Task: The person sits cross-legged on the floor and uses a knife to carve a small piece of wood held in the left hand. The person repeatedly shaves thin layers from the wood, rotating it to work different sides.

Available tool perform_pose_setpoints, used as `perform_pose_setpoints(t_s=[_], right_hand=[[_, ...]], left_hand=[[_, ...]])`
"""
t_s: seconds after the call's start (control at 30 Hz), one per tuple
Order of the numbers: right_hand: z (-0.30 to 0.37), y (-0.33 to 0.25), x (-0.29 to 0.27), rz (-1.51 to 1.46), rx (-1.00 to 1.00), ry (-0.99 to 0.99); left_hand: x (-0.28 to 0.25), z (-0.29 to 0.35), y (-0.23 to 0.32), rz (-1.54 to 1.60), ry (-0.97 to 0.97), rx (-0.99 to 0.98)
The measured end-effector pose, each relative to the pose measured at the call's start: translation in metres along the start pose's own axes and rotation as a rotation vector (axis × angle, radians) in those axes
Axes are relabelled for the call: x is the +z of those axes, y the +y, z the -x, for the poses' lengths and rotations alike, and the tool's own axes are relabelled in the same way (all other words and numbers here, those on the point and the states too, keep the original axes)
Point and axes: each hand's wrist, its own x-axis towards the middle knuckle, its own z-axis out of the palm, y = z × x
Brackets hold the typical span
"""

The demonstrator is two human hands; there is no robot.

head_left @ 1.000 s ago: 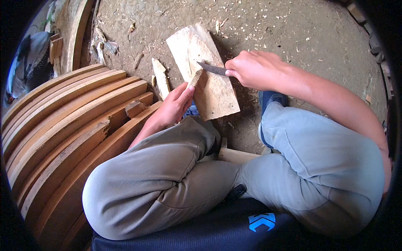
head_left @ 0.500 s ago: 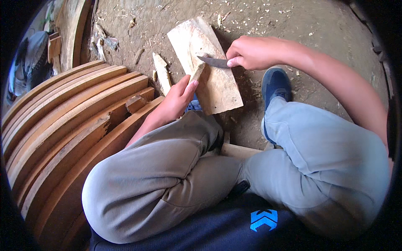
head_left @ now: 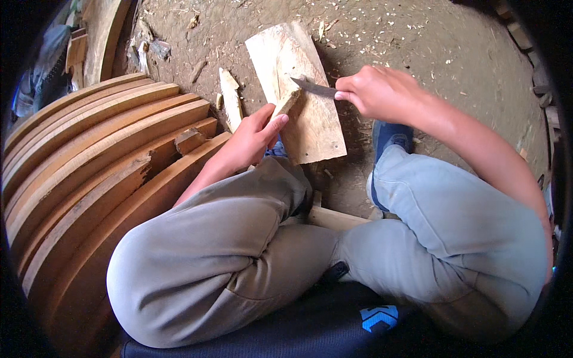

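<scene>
My left hand (head_left: pixel 256 132) is closed around a short piece of wood (head_left: pixel 289 102), which is tilted over a pale wooden board (head_left: pixel 319 128). My right hand (head_left: pixel 377 89) grips a knife (head_left: pixel 316 89) with a dark blade. The blade points left and lies close to the upper end of the wood piece; whether it touches cannot be made out. Beneath both, the board slants in front of my feet, its near end by my left shoe (head_left: pixel 276 148). The knife's handle is mostly hidden in my fingers.
Long wooden planks (head_left: pixel 113 140) are stacked on the left, with a small wood block (head_left: pixel 189 141) on them. A split wood scrap (head_left: pixel 230 98) lies left of the board. Chips dot the dirt floor (head_left: pixel 382 36). My right shoe (head_left: pixel 391 140) stands right of the board.
My right hand and the knife have shifted slightly right and down in the picture. The left hand still holds the wood piece, and the whole view has moved a little.
</scene>
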Motion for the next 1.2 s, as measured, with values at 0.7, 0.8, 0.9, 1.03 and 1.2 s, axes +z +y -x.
perform_pose_setpoints(t_s=[0.7,0.8,0.9,1.03,1.2], right_hand=[[0.009,-0.022,0.005,0.194,-0.097,0.228],[0.007,-0.021,0.003,0.183,-0.122,0.251],[0.008,-0.023,-0.004,0.149,-0.098,0.164],[0.004,-0.022,-0.005,0.150,-0.137,0.150],[-0.001,-0.016,-0.016,0.183,-0.131,0.074]], left_hand=[[0.005,-0.003,-0.010,-0.226,0.153,0.207],[0.005,-0.006,-0.011,-0.272,0.139,0.192],[0.005,-0.007,-0.006,-0.259,0.101,0.135],[0.002,-0.003,-0.002,-0.306,0.099,0.169],[0.004,-0.010,-0.006,-0.294,0.091,0.197]])
